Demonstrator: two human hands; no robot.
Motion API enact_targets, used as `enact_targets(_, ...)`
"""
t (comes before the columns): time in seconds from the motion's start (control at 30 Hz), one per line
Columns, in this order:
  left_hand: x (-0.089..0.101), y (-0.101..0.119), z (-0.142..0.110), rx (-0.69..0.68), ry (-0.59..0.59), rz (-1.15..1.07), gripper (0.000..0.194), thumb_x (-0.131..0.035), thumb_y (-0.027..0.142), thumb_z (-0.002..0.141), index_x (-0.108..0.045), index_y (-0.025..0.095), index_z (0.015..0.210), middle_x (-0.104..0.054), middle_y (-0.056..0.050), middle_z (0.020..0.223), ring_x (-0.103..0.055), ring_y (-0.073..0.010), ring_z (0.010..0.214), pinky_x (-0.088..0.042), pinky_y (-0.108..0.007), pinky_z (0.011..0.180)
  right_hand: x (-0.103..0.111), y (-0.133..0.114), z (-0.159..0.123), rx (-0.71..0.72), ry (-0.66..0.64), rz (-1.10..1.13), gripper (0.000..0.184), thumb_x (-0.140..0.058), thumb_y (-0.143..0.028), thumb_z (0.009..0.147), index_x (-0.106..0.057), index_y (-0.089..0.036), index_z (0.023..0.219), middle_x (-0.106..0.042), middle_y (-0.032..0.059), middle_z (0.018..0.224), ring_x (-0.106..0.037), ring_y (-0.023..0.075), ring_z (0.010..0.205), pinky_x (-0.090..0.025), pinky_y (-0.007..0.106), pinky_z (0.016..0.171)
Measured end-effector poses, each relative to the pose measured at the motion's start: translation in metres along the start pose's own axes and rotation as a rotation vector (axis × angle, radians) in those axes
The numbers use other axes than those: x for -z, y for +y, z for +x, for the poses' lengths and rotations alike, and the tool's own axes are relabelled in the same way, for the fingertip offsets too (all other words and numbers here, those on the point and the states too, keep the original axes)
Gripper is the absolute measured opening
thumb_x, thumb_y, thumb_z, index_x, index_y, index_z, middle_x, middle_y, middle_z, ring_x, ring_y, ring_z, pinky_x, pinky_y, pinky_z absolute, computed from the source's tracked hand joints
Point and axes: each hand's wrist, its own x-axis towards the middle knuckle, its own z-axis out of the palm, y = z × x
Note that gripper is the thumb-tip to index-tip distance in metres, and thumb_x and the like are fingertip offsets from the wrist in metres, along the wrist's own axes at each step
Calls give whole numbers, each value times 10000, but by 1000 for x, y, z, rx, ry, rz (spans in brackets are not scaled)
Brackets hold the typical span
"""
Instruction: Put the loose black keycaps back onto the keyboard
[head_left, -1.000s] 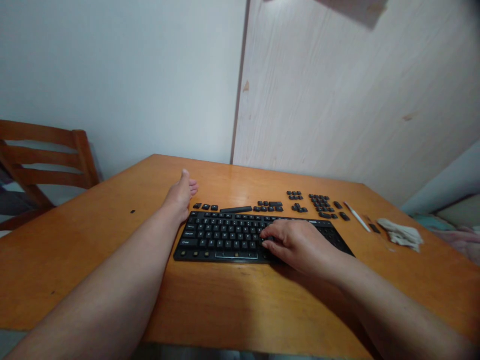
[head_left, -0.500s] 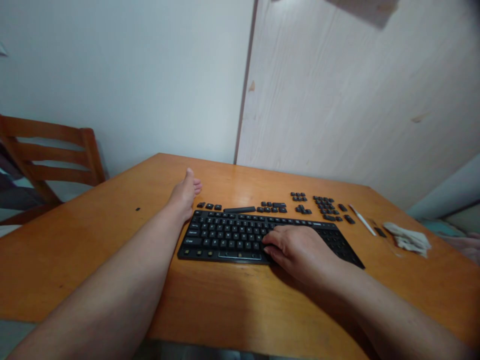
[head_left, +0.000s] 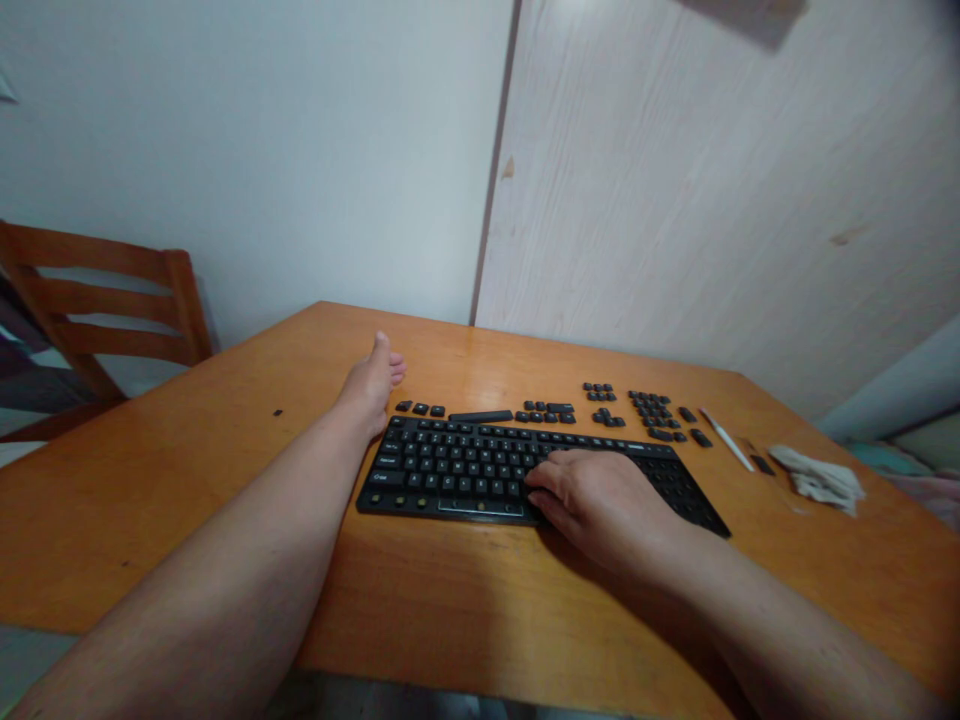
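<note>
A black keyboard (head_left: 450,467) lies flat on the wooden table, with letter keys fitted in its middle. Its bottom row shows bare sockets and a long open slot, and the right-hand pad looks bare of keycaps too. My right hand (head_left: 592,495) rests over the keyboard right of centre, fingers drawn together on the keys; whatever is under the fingertips is hidden. At the keyboard's back left corner, my left hand (head_left: 371,385) stands on edge, thumb up and fingers stretched out, holding nothing. Behind the keyboard lie a loose space bar (head_left: 480,416) and three small keycaps (head_left: 421,409).
More loose keycaps (head_left: 545,412) lie behind the keyboard, with further groups (head_left: 650,411) to the right. Beyond them are a white pen (head_left: 726,440), a small dark piece (head_left: 762,464) and a crumpled cloth (head_left: 817,480). A wooden chair (head_left: 112,300) stands at the left.
The view has shifted very slightly. Both hands hold nearly the same positions, and the keyboard and loose keycaps look unchanged.
</note>
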Motion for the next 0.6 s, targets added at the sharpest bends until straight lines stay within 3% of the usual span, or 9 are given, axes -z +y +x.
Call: enact_targets(0.6,0,0,0,3,-2,13,666,-321,718,897,-660,145,919,-702,-193,1094,-654,-277,1045,-474,-405,922,1,-8,0,-13,25,-57,216,-503,-234,942,-652,-204,788,-661,15,796,-591,158,739,-381,282,673)
